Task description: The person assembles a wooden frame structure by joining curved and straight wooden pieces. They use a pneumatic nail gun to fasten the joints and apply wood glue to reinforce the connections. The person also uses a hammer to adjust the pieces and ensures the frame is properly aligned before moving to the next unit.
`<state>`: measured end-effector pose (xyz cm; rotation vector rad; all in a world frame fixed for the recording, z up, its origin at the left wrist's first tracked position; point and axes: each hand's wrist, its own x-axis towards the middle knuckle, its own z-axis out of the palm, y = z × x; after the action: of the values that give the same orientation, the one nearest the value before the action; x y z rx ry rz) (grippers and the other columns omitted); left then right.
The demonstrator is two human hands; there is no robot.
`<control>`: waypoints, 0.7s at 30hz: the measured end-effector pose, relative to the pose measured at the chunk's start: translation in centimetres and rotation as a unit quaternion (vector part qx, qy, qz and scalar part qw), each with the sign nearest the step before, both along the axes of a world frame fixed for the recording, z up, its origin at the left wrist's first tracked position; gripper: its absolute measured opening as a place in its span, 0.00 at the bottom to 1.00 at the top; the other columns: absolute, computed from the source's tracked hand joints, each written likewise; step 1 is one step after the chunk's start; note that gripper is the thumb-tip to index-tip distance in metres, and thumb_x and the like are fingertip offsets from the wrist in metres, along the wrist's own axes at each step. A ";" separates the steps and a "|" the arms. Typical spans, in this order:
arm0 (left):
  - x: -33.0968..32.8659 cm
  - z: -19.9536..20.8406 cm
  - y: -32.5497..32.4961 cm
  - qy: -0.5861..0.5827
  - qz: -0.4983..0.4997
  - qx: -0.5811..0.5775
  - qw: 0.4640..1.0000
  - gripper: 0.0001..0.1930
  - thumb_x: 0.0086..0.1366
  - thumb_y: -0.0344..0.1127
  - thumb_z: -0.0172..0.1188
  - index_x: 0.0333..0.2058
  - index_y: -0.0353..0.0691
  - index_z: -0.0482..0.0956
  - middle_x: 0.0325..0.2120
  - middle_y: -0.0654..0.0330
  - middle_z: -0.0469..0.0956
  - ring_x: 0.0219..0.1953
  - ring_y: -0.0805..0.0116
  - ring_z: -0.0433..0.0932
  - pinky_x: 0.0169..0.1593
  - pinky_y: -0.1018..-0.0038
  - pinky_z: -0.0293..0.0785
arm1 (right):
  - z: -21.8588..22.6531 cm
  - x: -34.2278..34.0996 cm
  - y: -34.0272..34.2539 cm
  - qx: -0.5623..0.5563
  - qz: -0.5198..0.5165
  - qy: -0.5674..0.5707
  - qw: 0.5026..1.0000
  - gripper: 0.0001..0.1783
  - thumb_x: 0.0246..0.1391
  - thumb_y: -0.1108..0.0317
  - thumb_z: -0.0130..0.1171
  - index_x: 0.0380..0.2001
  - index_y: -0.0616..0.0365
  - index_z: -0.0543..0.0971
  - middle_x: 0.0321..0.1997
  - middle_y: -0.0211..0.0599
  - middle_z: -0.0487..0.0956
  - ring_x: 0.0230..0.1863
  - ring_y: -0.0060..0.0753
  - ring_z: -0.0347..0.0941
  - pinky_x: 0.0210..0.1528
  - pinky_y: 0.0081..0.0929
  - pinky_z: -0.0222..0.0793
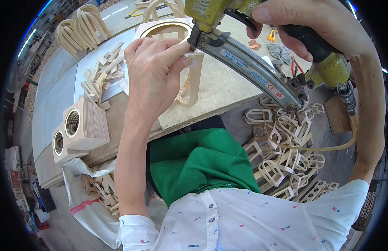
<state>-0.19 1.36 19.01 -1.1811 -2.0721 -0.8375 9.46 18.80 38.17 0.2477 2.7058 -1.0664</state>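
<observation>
My right hand [305,25] is wrapped around the black grip of a yellow-green air nailer [240,58], a finger close to its trigger. The nailer's long grey magazine slants down to the right, and its nose meets the work beside my left fingertips. My left hand [154,75] is closed, thumb and fingers pinching a pale wooden frame [195,81] with a bent, rounded strip that hangs over the bench. Just beyond my knuckles is a flat wooden piece with a large round hole [181,22]. My fingers hide part of the joint under the nose.
Loose wood strips [102,79] and stacked blocks with round holes [87,125] lie on the bench [215,94] at left. Bent wooden loops [83,29] stand farther back. Finished-looking frames [286,146] pile up at lower right. An air hose [328,147] loops below the nailer. A white sack [87,213] holds offcuts.
</observation>
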 end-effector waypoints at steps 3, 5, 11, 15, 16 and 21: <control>0.2 0.0 0.3 -0.004 -0.004 -0.012 1.000 0.09 0.54 0.30 0.65 0.36 0.39 0.83 0.38 0.64 0.82 0.42 0.64 0.75 0.56 0.67 0.58 | 0.2 -0.1 1.1 0.046 0.080 -0.013 0.996 0.14 0.55 0.66 0.57 0.30 0.71 0.78 0.18 0.37 0.77 0.15 0.23 0.72 0.16 0.22 0.67; 0.1 -0.1 0.3 0.018 -0.015 -0.010 1.000 0.10 0.53 0.29 0.65 0.36 0.40 0.83 0.35 0.63 0.82 0.39 0.63 0.75 0.56 0.65 0.58 | 0.2 0.2 1.3 0.069 0.096 -0.014 0.993 0.14 0.55 0.65 0.57 0.30 0.70 0.78 0.16 0.35 0.76 0.15 0.23 0.72 0.17 0.22 0.67; -2.3 0.9 -2.7 0.003 -0.043 -0.043 0.998 0.14 0.55 0.31 0.63 0.42 0.43 0.82 0.43 0.60 0.80 0.48 0.59 0.74 0.58 0.62 0.57 | -0.3 0.8 2.2 -0.008 0.048 0.032 0.998 0.16 0.54 0.63 0.57 0.29 0.70 0.78 0.16 0.36 0.76 0.17 0.23 0.73 0.19 0.21 0.66; -2.5 1.5 -3.8 -0.009 -0.012 -0.069 0.998 0.17 0.56 0.34 0.63 0.46 0.41 0.80 0.50 0.58 0.76 0.55 0.58 0.69 0.60 0.61 0.56 | -1.4 0.3 2.0 0.009 0.053 0.096 0.994 0.16 0.54 0.63 0.57 0.28 0.70 0.77 0.18 0.37 0.76 0.18 0.23 0.74 0.20 0.21 0.66; -1.8 1.4 -3.2 0.006 0.026 -0.087 0.996 0.20 0.57 0.34 0.63 0.49 0.37 0.77 0.52 0.56 0.75 0.58 0.57 0.68 0.61 0.61 0.59 | -1.6 -0.1 2.1 0.003 0.074 0.094 0.993 0.16 0.54 0.63 0.57 0.27 0.70 0.77 0.18 0.37 0.76 0.18 0.24 0.74 0.20 0.21 0.66; -1.9 -1.3 -1.9 -0.060 0.075 0.057 0.994 0.22 0.54 0.35 0.68 0.48 0.38 0.75 0.47 0.56 0.76 0.55 0.55 0.69 0.57 0.64 0.64 | -1.0 -0.8 -0.3 0.062 0.036 0.066 0.995 0.16 0.54 0.61 0.57 0.28 0.69 0.75 0.19 0.37 0.77 0.19 0.24 0.74 0.20 0.22 0.66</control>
<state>-2.07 -0.51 17.74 -0.9233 -2.1480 -0.9614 8.69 18.50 37.16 0.1022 2.8784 -0.9283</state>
